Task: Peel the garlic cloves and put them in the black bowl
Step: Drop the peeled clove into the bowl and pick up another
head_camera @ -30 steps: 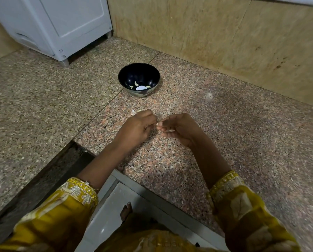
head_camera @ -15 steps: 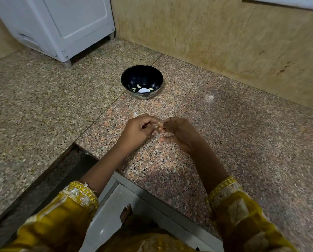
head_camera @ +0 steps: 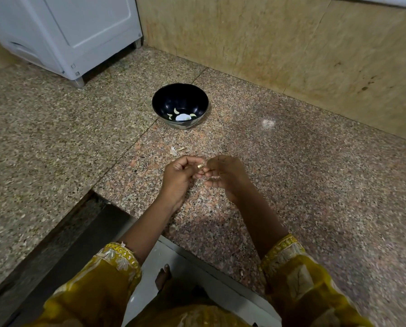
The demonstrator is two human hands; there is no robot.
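My left hand (head_camera: pixel 179 177) and my right hand (head_camera: pixel 225 177) meet fingertip to fingertip just above the granite counter (head_camera: pixel 303 185), both pinched on one small garlic clove (head_camera: pixel 200 166) that shows yellowish between them. The black bowl (head_camera: pixel 159 102) stands beyond the hands, toward the wall, holding a few pale peeled cloves (head_camera: pixel 176 111) at its bottom. Bits of garlic skin (head_camera: pixel 177 149) lie on the counter between the bowl and my hands.
A white appliance (head_camera: pixel 62 31) stands at the back left on the counter. A beige stone wall (head_camera: pixel 291 43) runs behind the bowl. A small white fluff (head_camera: pixel 268 123) lies right of the bowl. The counter edge and a dark recess (head_camera: pixel 67 244) are near my left arm.
Both hands stay together on the clove and have shifted slightly nearer me. The clove now shows more between the fingertips.
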